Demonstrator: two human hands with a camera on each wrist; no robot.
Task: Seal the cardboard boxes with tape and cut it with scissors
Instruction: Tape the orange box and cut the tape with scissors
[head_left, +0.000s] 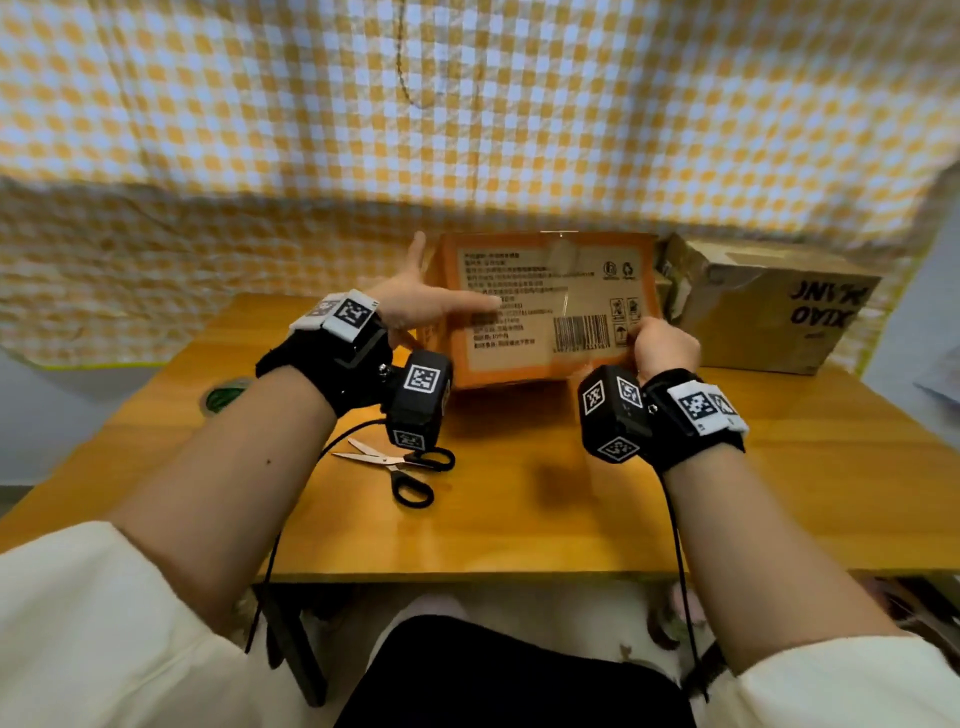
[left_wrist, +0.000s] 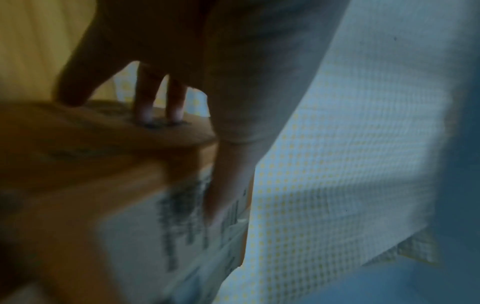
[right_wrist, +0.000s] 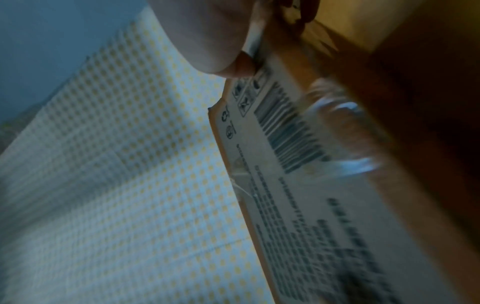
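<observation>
An orange-bordered cardboard box (head_left: 545, 306), its printed panel carrying a barcode and small unreadable text under glossy clear tape, stands on the glossy wooden tabletop (head_left: 519, 519). The left hand (head_left: 415, 301) lies flat-fingered against it; the right hand (head_left: 665, 345) grips its corner. Steel scissors (head_left: 400, 465) with black handles lie nearer. A plain brown box (head_left: 769, 306) reads "XIAO".

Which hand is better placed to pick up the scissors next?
Left. The left hand lies open against the orange box, above the scissors; the right hand grips the box's right corner.
</observation>
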